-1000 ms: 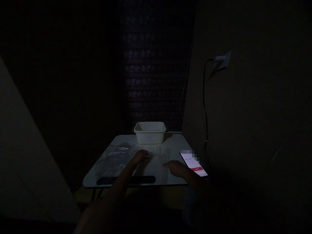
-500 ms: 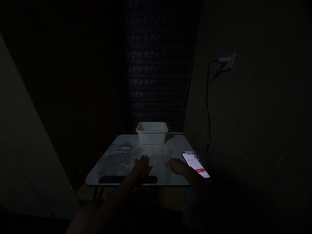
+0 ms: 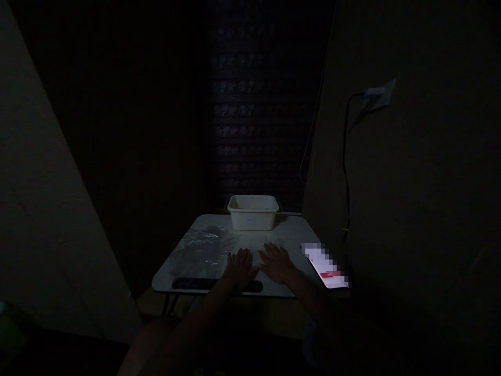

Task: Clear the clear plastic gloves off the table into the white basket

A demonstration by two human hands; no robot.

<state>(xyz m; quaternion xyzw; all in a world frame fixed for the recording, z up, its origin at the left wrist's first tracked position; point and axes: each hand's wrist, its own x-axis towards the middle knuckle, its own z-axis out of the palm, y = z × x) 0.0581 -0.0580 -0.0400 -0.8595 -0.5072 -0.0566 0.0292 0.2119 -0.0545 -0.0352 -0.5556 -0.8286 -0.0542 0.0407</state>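
My left hand [image 3: 239,265] lies palm down near the front of the small white table [image 3: 297,230], fingers spread. Close beside it my right hand [image 3: 276,263] rests flat too, its fingers apart and the thumbs nearly meeting. Under and around the fingers there seems to be thin clear plastic, though the dim light makes its outline hard to tell. To the left of my hands a crumpled clear plastic sheet or bag [image 3: 199,249] is spread over the tabletop. Neither hand grips anything.
A white plastic basin [image 3: 253,220] with side handles stands at the table's back. On the right edge lies a lit phone [image 3: 321,266]. A dark slot [image 3: 191,283] runs along the front edge. A cord [image 3: 344,151] hangs from the wall plug at right.
My right hand has gone from a loosely closed shape to flat and spread, moving left toward my left hand. My left hand stays flat on the table. The view has shifted slightly.
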